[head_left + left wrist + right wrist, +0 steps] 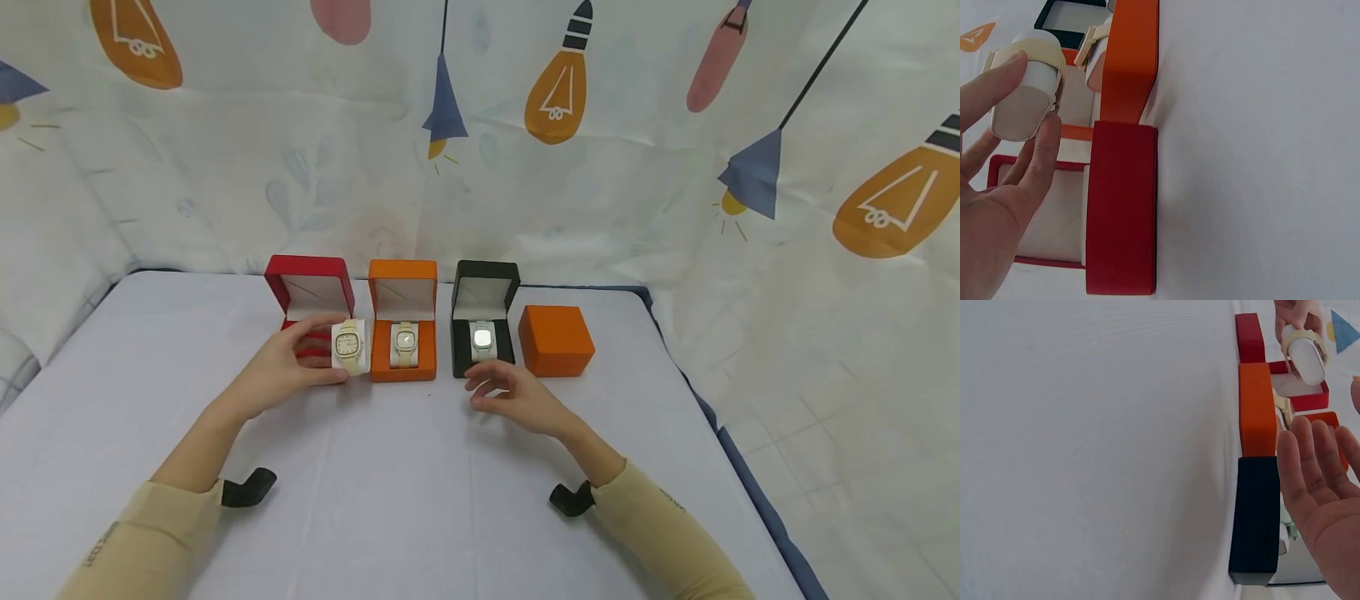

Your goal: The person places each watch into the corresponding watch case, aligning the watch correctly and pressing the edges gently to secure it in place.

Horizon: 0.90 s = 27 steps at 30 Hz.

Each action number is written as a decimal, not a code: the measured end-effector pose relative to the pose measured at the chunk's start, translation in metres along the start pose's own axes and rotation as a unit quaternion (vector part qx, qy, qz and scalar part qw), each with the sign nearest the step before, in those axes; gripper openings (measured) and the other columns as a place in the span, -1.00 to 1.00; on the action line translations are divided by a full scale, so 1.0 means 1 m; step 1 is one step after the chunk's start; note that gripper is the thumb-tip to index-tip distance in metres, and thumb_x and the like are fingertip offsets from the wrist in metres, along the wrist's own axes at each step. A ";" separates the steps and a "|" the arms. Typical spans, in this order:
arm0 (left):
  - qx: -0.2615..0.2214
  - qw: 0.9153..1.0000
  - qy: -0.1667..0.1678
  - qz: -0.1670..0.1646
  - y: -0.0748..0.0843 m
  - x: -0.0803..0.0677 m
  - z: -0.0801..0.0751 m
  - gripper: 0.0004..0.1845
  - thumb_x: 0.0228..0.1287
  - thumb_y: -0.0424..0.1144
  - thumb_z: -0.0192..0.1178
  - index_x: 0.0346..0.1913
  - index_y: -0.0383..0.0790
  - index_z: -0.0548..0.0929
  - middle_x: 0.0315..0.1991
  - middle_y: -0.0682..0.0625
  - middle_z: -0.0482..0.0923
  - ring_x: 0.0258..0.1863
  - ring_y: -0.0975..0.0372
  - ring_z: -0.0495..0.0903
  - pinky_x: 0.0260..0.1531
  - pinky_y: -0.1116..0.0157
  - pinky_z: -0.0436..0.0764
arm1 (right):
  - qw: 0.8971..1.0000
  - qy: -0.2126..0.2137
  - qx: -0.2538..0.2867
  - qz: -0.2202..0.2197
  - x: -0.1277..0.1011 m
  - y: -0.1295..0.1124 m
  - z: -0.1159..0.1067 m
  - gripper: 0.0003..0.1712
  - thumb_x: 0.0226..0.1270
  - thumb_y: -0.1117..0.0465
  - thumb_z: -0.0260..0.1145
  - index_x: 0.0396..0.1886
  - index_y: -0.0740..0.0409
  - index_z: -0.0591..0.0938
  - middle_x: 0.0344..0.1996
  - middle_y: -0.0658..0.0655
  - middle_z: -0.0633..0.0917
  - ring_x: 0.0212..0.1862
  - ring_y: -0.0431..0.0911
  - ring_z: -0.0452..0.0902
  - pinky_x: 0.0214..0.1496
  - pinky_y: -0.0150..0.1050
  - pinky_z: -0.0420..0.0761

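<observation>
My left hand (273, 375) pinches a white watch cushion (1019, 115) between thumb and fingers, with a cream-strapped watch (348, 343) wrapped around it. It is held up at the front of an open red watch box (306, 265), partly behind the hand. In the left wrist view, the cushion is above the boxes, apart from them. My right hand (521, 400) holds nothing; its fingers are loosely bent just in front of an open dark green box (487, 271). A pale green watch (483, 337) sits on a cushion inside that box.
Between the two sits an open orange box (403, 268), holding another cream watch (405, 340) on its cushion. A closed orange box (557, 342) stands at the right end of the row. All stand near the back edge of the white-covered table (390, 500), before a patterned curtain (480, 208).
</observation>
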State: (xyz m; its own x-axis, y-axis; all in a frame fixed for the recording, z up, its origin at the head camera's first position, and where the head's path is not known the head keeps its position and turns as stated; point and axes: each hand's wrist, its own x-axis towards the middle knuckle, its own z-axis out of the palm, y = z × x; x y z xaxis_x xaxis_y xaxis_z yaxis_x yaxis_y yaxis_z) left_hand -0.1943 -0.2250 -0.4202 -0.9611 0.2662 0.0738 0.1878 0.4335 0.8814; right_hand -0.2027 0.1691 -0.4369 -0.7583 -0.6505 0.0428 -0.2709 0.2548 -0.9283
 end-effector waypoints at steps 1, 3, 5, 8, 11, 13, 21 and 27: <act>0.003 1.000 0.002 -0.003 -0.002 0.000 -0.003 -0.13 0.19 -0.08 0.54 0.51 -0.04 0.33 0.21 -0.13 0.47 0.10 0.04 0.57 -0.08 0.43 0.65 | 1.000 -0.001 -0.001 -0.001 0.000 0.000 0.000 -0.48 0.41 0.29 0.41 0.30 0.34 0.52 0.10 0.33 0.65 0.08 -0.02 0.63 0.16 -0.12 0.64; 0.004 1.000 0.005 -0.006 -0.006 0.000 -0.009 -0.15 0.22 -0.09 0.52 0.51 -0.04 0.33 0.22 -0.15 0.45 0.11 0.02 0.55 -0.09 0.42 0.65 | 1.000 -0.002 -0.004 -0.003 0.000 0.001 -0.001 -0.48 0.41 0.29 0.42 0.30 0.34 0.52 0.09 0.33 0.65 0.07 -0.03 0.63 0.16 -0.09 0.64; 0.005 1.000 0.009 -0.012 -0.010 -0.001 -0.014 -0.16 0.25 -0.11 0.50 0.52 -0.07 0.31 0.24 -0.17 0.44 0.12 0.00 0.52 -0.11 0.43 0.66 | 1.000 -0.004 -0.005 -0.005 -0.001 0.001 -0.001 -0.48 0.42 0.30 0.41 0.30 0.35 0.52 0.08 0.34 0.65 0.06 -0.02 0.64 0.16 -0.08 0.64; 0.007 1.000 0.016 -0.021 -0.016 -0.001 -0.021 -0.17 0.28 -0.13 0.48 0.53 -0.07 0.28 0.25 -0.21 0.44 0.15 -0.03 0.49 -0.13 0.43 0.67 | 1.000 -0.007 -0.004 -0.001 -0.001 0.000 -0.002 -0.48 0.42 0.31 0.40 0.30 0.35 0.51 0.09 0.34 0.65 0.06 -0.02 0.63 0.14 -0.09 0.65; 0.017 0.999 0.024 -0.035 -0.021 0.000 -0.027 -0.14 0.29 -0.13 0.47 0.55 -0.09 0.25 0.26 -0.25 0.44 0.18 -0.07 0.47 -0.15 0.46 0.65 | 1.000 -0.009 0.000 0.004 -0.002 0.000 -0.003 -0.48 0.42 0.31 0.40 0.30 0.35 0.51 0.09 0.35 0.64 0.07 -0.01 0.63 0.14 -0.12 0.65; 0.022 0.999 0.026 -0.041 -0.023 0.001 -0.030 -0.13 0.29 -0.14 0.47 0.56 -0.10 0.23 0.26 -0.27 0.44 0.20 -0.10 0.45 -0.17 0.45 0.65 | 1.000 -0.010 0.002 0.005 -0.002 0.000 -0.003 -0.48 0.43 0.31 0.40 0.31 0.35 0.51 0.09 0.35 0.64 0.07 0.00 0.62 0.14 -0.13 0.65; 0.050 0.998 0.021 -0.040 -0.033 0.006 -0.039 -0.10 0.25 -0.11 0.50 0.55 -0.18 0.25 0.26 -0.27 0.42 0.24 -0.13 0.39 -0.09 0.34 0.65 | 1.000 -0.012 0.001 0.003 -0.003 0.002 -0.004 -0.49 0.43 0.30 0.39 0.30 0.36 0.50 0.08 0.35 0.64 0.08 0.02 0.62 0.15 -0.12 0.65; 0.098 0.994 0.014 -0.054 -0.031 0.009 -0.045 -0.05 0.17 0.03 0.53 0.54 -0.16 0.29 0.36 -0.34 0.30 0.39 -0.37 0.15 0.26 -0.35 0.33 | 1.000 -0.012 0.001 0.001 -0.005 0.000 -0.005 -0.49 0.44 0.31 0.38 0.30 0.37 0.50 0.07 0.38 0.64 0.08 0.07 0.61 0.15 -0.13 0.65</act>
State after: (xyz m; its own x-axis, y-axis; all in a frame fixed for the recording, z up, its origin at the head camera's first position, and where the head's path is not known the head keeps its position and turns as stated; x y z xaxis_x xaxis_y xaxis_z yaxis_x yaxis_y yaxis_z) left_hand -0.2179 -0.2753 -0.4261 -0.9824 0.1870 -0.0010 0.1168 0.6179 0.7775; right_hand -0.2019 0.1753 -0.4353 -0.7447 -0.6666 0.0321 -0.2678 0.2545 -0.9292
